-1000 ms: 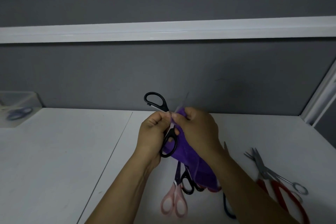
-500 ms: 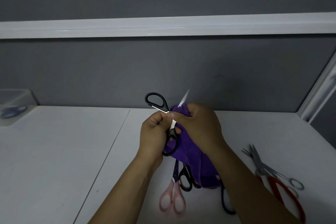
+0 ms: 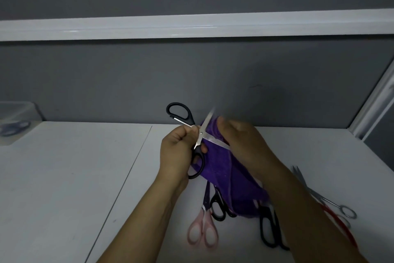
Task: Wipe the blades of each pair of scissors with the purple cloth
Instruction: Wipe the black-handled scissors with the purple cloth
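Purple cloth [image 3: 219, 169], soft and limp, sits bunched in our right hand [image 3: 245, 145] over one blade of the open black scissors [image 3: 201, 133], above the surface [image 3: 85, 177]. Our left hand [image 3: 177, 154] grips them near the pivot. We judge the steel stiff and sharp, safest held by the handles.

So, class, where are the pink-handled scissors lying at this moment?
In the head view the pink-handled scissors lie low and centre on the white table, just left of a black-handled pair partly hidden by the purple cloth.
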